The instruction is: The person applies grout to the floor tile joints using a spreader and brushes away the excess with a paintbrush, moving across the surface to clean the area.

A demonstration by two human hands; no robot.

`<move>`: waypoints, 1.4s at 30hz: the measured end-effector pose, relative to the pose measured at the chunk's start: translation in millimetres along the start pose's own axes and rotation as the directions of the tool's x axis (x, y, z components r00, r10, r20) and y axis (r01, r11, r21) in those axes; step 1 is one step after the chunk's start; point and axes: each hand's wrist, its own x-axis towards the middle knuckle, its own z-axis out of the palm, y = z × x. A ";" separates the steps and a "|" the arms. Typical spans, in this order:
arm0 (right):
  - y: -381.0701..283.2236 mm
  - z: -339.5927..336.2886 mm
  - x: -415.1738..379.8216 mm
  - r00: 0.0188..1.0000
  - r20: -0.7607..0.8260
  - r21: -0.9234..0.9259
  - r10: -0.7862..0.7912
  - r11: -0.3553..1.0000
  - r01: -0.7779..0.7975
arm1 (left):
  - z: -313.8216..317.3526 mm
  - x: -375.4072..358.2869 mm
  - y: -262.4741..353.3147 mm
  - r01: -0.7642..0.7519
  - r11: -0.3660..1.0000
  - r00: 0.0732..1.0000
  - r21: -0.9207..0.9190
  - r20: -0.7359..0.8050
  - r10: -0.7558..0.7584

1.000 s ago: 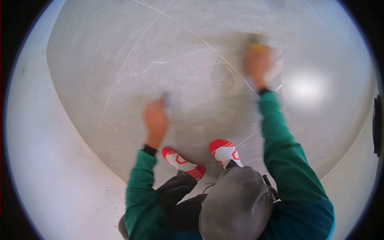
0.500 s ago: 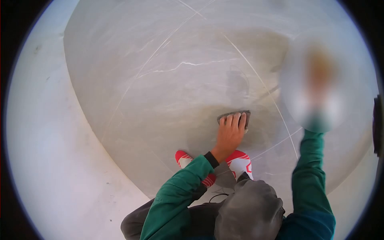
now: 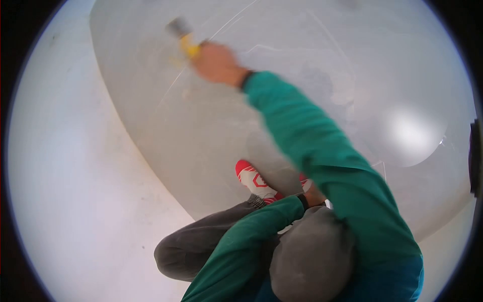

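Note:
My right hand (image 3: pixel 216 63) reaches far forward and to the left, closed around the yellow handle of a tool (image 3: pixel 189 46). The tool's grey, flat end points to the upper left; motion blurs it, so whether it is a brush or a scraper is unclear. Under it lies the smooth grey surface (image 3: pixel 201 136), marked with thin pale lines. Close to my knees is my left hand (image 3: pixel 314 195), its fingers hidden behind my right sleeve. The dark pad does not show.
A white surface (image 3: pixel 90 166) with a curved edge borders the grey one on the left. My feet in red and white socks (image 3: pixel 256 181) rest on the grey surface. A dark object (image 3: pixel 474 158) stands at the far right edge.
My right hand has swung from the right side, where it was blurred out, across to the upper left. My left hand has drawn back toward my body, and the dark pad has left view.

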 end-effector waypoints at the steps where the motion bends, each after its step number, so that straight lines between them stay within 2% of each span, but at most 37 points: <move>1: 12.0 -35.9 -12.9 0.992 -0.124 0.074 -0.002 0.997 0.011 | -9.8 15.7 4.2 -0.022 0.983 1.000 0.184 0.024 0.017; 2: 49.9 -68.6 -23.4 0.985 -0.173 0.072 -0.028 0.997 0.041 | -14.6 30.0 0.4 -0.055 0.933 0.998 0.355 0.061 0.036; 3: 103.3 -116.2 -44.4 0.989 -0.128 -0.026 -0.076 0.997 0.074 | -6.6 46.0 -42.2 0.136 0.904 0.909 0.405 -0.414 0.049; 4: 167.8 -169.0 -74.9 0.809 -0.158 -0.672 -0.566 0.662 0.332 | -53.0 65.8 -63.1 0.424 0.757 0.901 0.497 -0.314 -0.299; 5: 184.3 -227.0 -114.0 0.869 -0.324 -0.423 -0.375 0.879 0.221 | -105.1 72.3 -93.6 0.499 0.686 0.831 0.529 -0.516 -0.207; 6: 203.8 -285.5 -158.6 0.909 -0.411 -0.051 -0.065 0.998 0.049 | -159.6 80.9 -118.0 0.576 0.642 0.714 0.505 -0.693 -0.096; 7: 200.0 -324.2 -203.2 0.849 -0.520 0.078 0.096 0.995 -0.065 | -199.5 74.4 -164.2 0.681 0.552 0.624 0.482 -0.775 -0.094; 8: 192.8 -354.2 -249.1 0.797 -0.574 -0.098 0.189 0.950 -0.296 | -244.5 62.9 -187.6 0.708 0.537 0.576 0.458 -0.815 -0.065; 9: 193.2 -380.9 -300.3 0.795 -0.542 -0.195 0.274 0.879 -0.436 | -278.7 49.4 -217.1 0.761 0.495 0.556 0.419 -0.814 -0.167; 10: 183.5 -386.3 -338.1 0.845 -0.494 -0.304 0.205 0.870 -0.388 | -310.3 33.1 -222.4 0.790 0.488 0.552 0.371 -0.776 -0.305; 13: 166.4 -335.6 -395.0 0.825 -0.461 -0.326 0.327 0.802 -0.500 | -361.0 -12.1 -244.1 0.796 0.467 0.523 0.386 -0.827 -0.208; 15: 190.9 -246.6 -409.3 0.940 -0.290 -0.257 0.178 0.932 -0.256 | -356.4 -32.9 -220.5 0.788 0.464 0.517 0.406 -0.845 -0.139; 16: 158.6 -191.9 -378.3 0.981 -0.171 -0.708 -0.088 0.703 -0.060 | -357.1 -38.3 -199.7 0.790 0.504 0.479 0.349 -0.865 -0.151; 17: 128.0 -144.9 -353.6 0.888 -0.144 0.072 0.436 0.900 -0.430 | -354.9 -48.0 -186.2 0.791 0.539 0.437 0.290 -0.884 -0.165; 19: 124.9 -50.9 -309.2 0.906 0.255 0.356 0.338 0.838 -0.413 | -351.6 -69.3 -171.6 0.817 0.505 0.393 0.278 -0.909 -0.136; 20: 74.3 -20.4 -256.6 0.987 -0.011 -0.013 -0.158 0.987 0.158 | -353.2 -74.4 -162.5 0.832 0.487 0.348 0.266 -0.934 -0.086; 21: 48.8 17.8 -222.1 0.982 -0.038 -0.008 -0.187 0.982 0.187 | -353.1 -78.0 -150.3 0.827 0.491 0.348 0.272 -0.935 -0.068; 22: 14.2 37.5 -191.0 0.988 0.147 0.124 -0.037 0.992 0.019 | -348.8 -81.2 -137.6 0.859 0.459 0.312 0.225 -0.942 -0.121; 23: 3.0 74.4 -161.3 0.970 0.228 0.081 -0.086 0.994 0.069 | -340.9 -85.0 -125.5 0.888 0.424 0.276 0.179 -0.944 -0.180; 24: -13.1 102.5 -135.2 0.964 0.266 0.095 -0.022 0.995 -0.004 | -327.3 -93.0 -119.4 0.887 0.418 0.283 0.197 -0.946 -0.154; 25: -24.6 111.8 -106.8 0.970 0.228 0.088 -0.087 0.994 0.069 | -315.2 -96.4 -119.8 0.884 0.416 0.288 0.215 -0.950 -0.121; 26: -33.8 111.7 -88.6 0.966 0.209 0.088 -0.150 0.987 0.135 | -293.4 -92.4 -108.6 0.857 0.448 0.349 0.256 -0.927 -0.137; 27: -46.2 87.7 -81.5 0.985 0.136 0.143 -0.107 0.986 0.087 | -261.6 -95.8 -88.3 0.838 0.458 0.412 0.298 -0.895 -0.172; 28: -46.7 63.2 -71.0 0.996 0.070 0.195 -0.061 0.980 0.047 | -218.5 -108.7 -90.3 0.701 0.490 0.639 0.518 -0.761 -0.109; 29: -24.5 57.9 -58.0 0.999 0.045 0.224 -0.029 0.975 0.018 | -171.7 -101.6 -69.9 0.638 0.585 0.717 0.500 -0.664 -0.214; 30: -9.9 11.1 -60.9 0.995 0.051 0.246 -0.081 0.967 0.066 | -124.9 -86.2 -52.4 0.477 0.695 0.828 0.538 -0.539 -0.152; 31: 19.2 -26.8 -65.3 0.985 -0.010 0.521 -0.170 0.840 0.150 | -77.3 -80.2 -37.1 0.402 0.878 0.890 0.259 -0.336 -0.308; 32: 41.5 -69.3 -75.7 0.973 -0.137 0.404 -0.186 0.886 0.226 | -58.4 -70.3 -7.4 0.308 0.893 0.934 0.330 -0.286 -0.216; 33: 68.0 -119.1 -93.8 0.981 -0.094 0.413 -0.167 0.890 0.191 | -49.5 -58.9 -9.1 0.315 0.891 0.930 0.326 -0.296 -0.220; 34: 75.7 -162.2 -118.8 0.989 -0.144 0.550 -0.014 0.830 0.092 | -42.5 -50.9 -13.3 0.323 0.891 0.914 0.318 -0.348 -0.207; 35: 89.7 -194.6 -136.4 0.971 -0.241 0.411 0.006 0.907 0.097 | -45.7 -53.8 -21.9 0.332 0.895 0.895 0.297 -0.398 -0.200; 37: 111.5 -265.9 -179.3 0.945 -0.313 0.125 0.091 0.991 -0.054 | -78.2 -34.4 -58.6 0.566 0.728 0.786 0.387 -0.521 -0.333; 38: 116.4 -291.2 -201.3 0.944 -0.316 0.007 0.098 0.995 -0.101 | -108.4 -29.1 -96.1 0.588 0.760 0.716 0.278 -0.615 -0.329; 39: 115.2 -307.5 -219.4 0.933 -0.352 -0.106 0.077 0.987 -0.121 | -147.2 -20.5 -124.4 0.657 0.699 0.634 0.281 -0.708 -0.311; 40: 115.2 -323.5 -237.6 0.917 -0.396 -0.219 0.049 0.965 -0.146 | -189.1 -19.0 -163.8 0.605 0.684 0.645 0.408 -0.754 -0.122; 41: 120.1 -341.0 -256.6 0.897 -0.434 -0.237 0.087 0.949 -0.207 | -229.1 -19.5 -197.6 0.681 0.546 0.627 0.487 -0.773 -0.093; 42: 129.2 -353.9 -268.5 0.875 -0.467 -0.250 0.128 0.930 -0.269 | -265.2 -28.5 -240.5 0.683 0.566 0.617 0.462 -0.779 -0.109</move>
